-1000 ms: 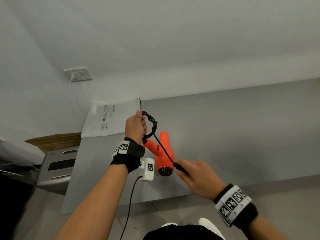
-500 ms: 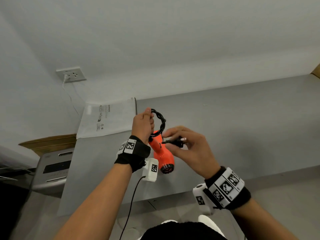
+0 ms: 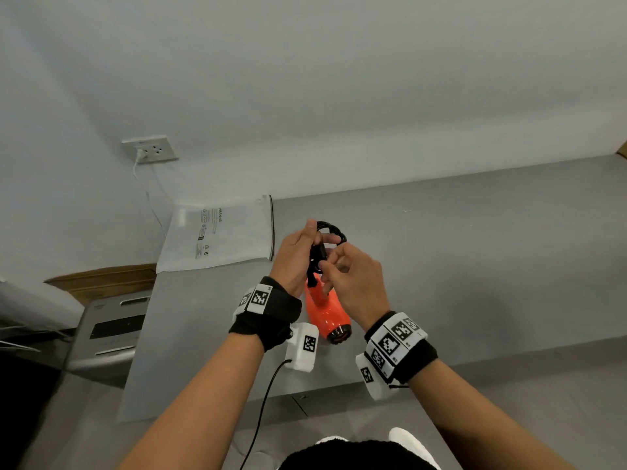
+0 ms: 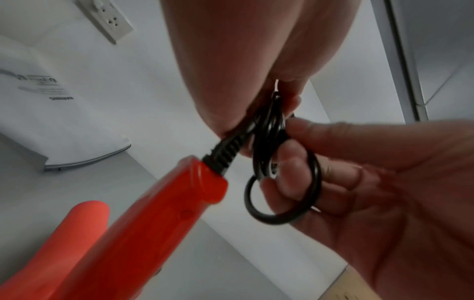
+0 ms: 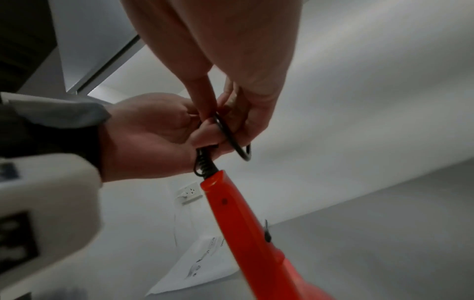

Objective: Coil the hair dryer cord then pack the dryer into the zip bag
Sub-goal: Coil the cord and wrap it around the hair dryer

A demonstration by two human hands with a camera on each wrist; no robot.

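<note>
The orange hair dryer [image 3: 326, 313] hangs by its black cord [image 3: 330, 228] above the grey table [image 3: 475, 252], handle up and barrel down. My left hand [image 3: 298, 252] grips the coiled cord [image 4: 271, 125] just above the handle's strain relief [image 4: 223, 154]. My right hand [image 3: 349, 276] pinches the coil from the other side, and a loop [image 4: 282, 203] runs round its fingers [image 4: 290, 174]. In the right wrist view the dryer handle [image 5: 241, 215] dangles below both hands, with one loop [image 5: 231, 138] showing. The white zip bag [image 3: 220, 235] lies flat at the table's far left corner.
A wall socket [image 3: 149, 149] with a white plug and lead sits above the zip bag. A grey appliance [image 3: 105, 334] and a cardboard box [image 3: 101, 279] stand left of the table. The table stretches away to the right of the dryer.
My right hand brought the cord's plug end up from the table's front to the coil in my left hand. The dryer has swung from lying slanted to hanging handle-up beneath both hands.
</note>
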